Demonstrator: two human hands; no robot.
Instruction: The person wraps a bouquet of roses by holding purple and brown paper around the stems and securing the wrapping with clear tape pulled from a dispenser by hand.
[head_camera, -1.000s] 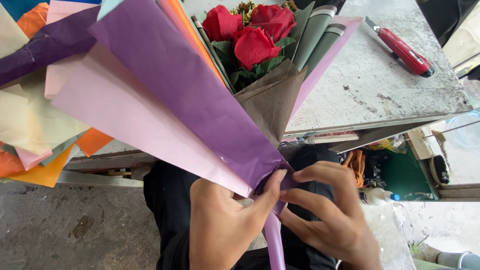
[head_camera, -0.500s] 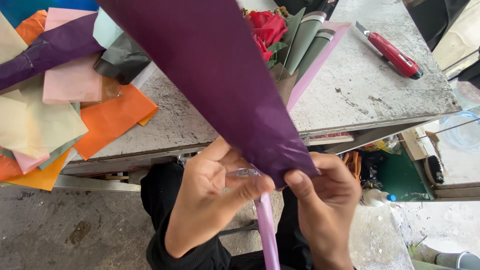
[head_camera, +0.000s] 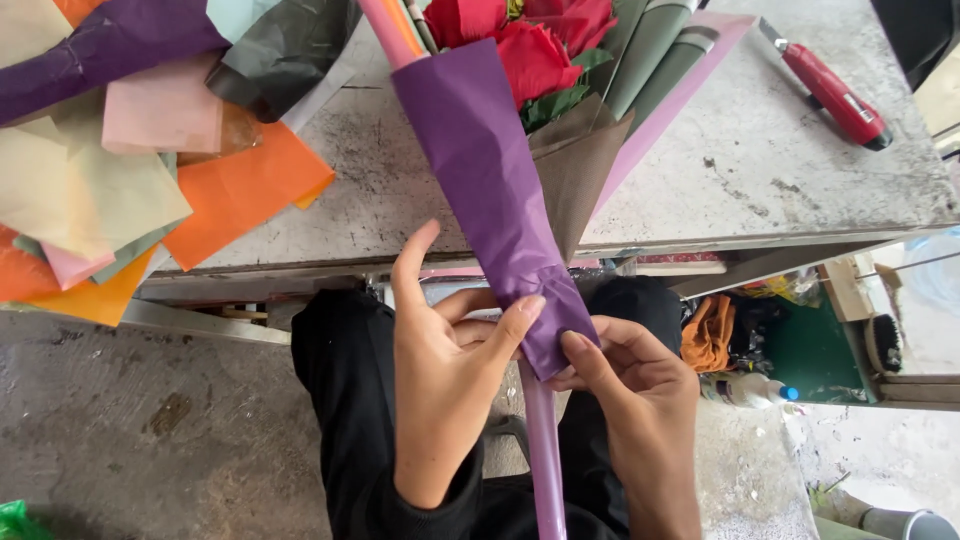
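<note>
Item, nearest: my left hand (head_camera: 445, 385) and right hand (head_camera: 640, 390), both closed on the foot of the purple wrapping paper (head_camera: 495, 190), thumbs pinching it around the pink stem tube (head_camera: 540, 450). A second ago this sheet fanned loose; now it lies rolled tight into a cone. Beyond: red roses (head_camera: 530, 45), coloured paper sheets (head_camera: 150, 150), red utility knife (head_camera: 835, 95) on the counter (head_camera: 780, 180).

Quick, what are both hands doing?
Left hand: pinching the purple wrapping paper.
Right hand: gripping the same paper's bottom end.
</note>
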